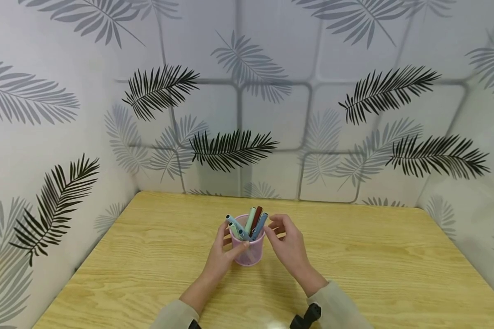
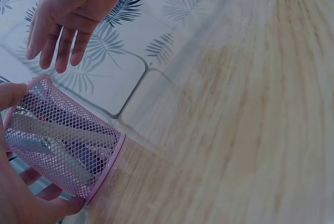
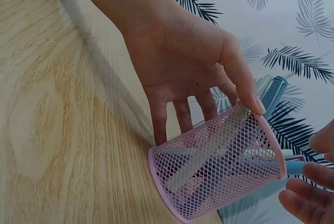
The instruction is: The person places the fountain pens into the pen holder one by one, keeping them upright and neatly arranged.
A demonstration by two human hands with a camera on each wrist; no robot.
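Observation:
A pink mesh pen cup (image 1: pixel 253 257) stands on the table, holding several pens or markers, among them a dark red one (image 1: pixel 256 218), a blue one (image 1: pixel 260 225) and a pale green one (image 1: pixel 249 220). My left hand (image 1: pixel 219 258) grips the cup from its left side, thumb across the front; in the left wrist view the fingers curl round the mesh wall (image 2: pixel 68 135). Close to the rim on the right is my right hand (image 1: pixel 289 244), its fingers loosely bent and nothing between them. The right wrist view shows its fingertips (image 3: pixel 308 195) apart from the cup.
The cup is on a light wood-grain table (image 1: pixel 374 265). Walls with a leaf pattern (image 1: pixel 271 114) rise behind the table and along both sides. Black devices (image 1: pixel 306 316) are strapped near the sleeve cuffs.

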